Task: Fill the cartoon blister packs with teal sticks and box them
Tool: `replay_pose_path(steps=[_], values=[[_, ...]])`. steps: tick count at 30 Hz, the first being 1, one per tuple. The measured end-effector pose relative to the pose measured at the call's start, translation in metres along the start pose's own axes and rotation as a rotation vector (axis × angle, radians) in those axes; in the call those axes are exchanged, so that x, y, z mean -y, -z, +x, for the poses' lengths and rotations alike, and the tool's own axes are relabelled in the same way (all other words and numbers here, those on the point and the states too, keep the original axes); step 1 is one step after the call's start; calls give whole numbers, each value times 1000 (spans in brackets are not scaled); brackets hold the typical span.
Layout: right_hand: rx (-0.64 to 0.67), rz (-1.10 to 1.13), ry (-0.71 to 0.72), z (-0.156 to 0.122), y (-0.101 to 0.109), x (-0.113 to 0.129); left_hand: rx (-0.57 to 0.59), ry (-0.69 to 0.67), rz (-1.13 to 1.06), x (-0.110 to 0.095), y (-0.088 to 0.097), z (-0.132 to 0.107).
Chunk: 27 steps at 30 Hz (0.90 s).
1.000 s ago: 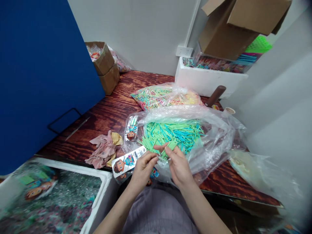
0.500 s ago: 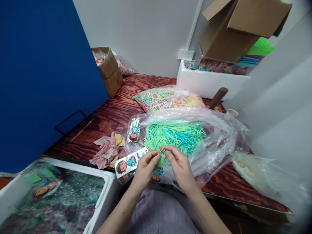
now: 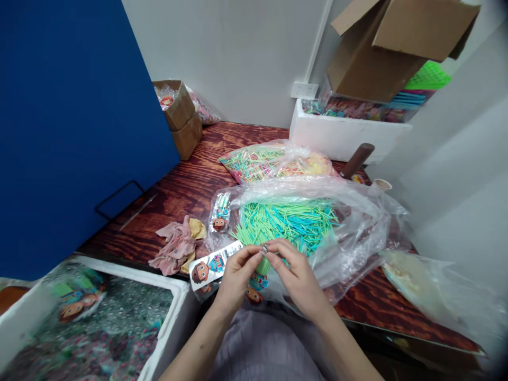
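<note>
My left hand (image 3: 237, 272) and my right hand (image 3: 292, 275) meet at the front edge of the table, thumbs and fingertips pinched together. Between them they hold the top of a small clear packet (image 3: 256, 288) with green sticks inside and a cartoon face near its bottom. The fingers cover its upper end. Just left of my left hand lies a white printed card (image 3: 212, 266) with a cartoon figure. Behind my hands, a pile of green and blue sticks (image 3: 286, 222) rests on an opened clear plastic bag (image 3: 353, 233). Another filled packet (image 3: 220, 211) lies on the bag's left side.
A white foam box (image 3: 180, 296) with packets stands at the lower left. Pink and yellow cloths (image 3: 174, 243) lie on the table. Farther back are a bag of multicoloured sticks (image 3: 273, 161), a brown tube (image 3: 359, 159) and a white foam bin (image 3: 345, 132).
My fingertips have come closer together at the packet's top and now hide the stick ends that showed there. The whole view has shifted slightly.
</note>
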State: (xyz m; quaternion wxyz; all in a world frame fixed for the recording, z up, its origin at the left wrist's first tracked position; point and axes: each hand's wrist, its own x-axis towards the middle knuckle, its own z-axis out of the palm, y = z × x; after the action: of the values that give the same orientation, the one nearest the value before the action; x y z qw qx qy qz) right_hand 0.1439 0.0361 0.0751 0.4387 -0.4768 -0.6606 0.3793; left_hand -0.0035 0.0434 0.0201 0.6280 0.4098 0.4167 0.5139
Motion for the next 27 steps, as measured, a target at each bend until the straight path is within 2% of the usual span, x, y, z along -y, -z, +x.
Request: replay_pose_path(steps=[2,7,9,12,14,16,18,20,21,24,27], values=[[51,-35,9,2,3,1,7,-9,0,-2,0,0],[-85,-196,85,1,-1,7,84,10,44,-12,0,-6],[-44,-200,81,-2,-6,10,111,7,65,-19,1,-8],[26,-8,24,-6,-8,11,123,-11,127,-33,9,-6],[-40,180,-61,-8,-5,4,79,-40,199,-45,22,4],[-166,291,-159,-9,0,-10,-7,-102,258,-58,39,27],[-246,274,-227,-9,2,-31,-101,-167,276,-68,57,61],[-209,169,-252,-7,1,-53,-230,-242,337,-72,73,104],[-180,92,-245,-5,-1,-63,-316,-278,417,-70,79,125],[-124,-173,-174,1,-12,-83,-407,-293,516,-54,93,178],[-99,-427,-88,8,-24,-88,-446,-280,647,-31,102,203]])
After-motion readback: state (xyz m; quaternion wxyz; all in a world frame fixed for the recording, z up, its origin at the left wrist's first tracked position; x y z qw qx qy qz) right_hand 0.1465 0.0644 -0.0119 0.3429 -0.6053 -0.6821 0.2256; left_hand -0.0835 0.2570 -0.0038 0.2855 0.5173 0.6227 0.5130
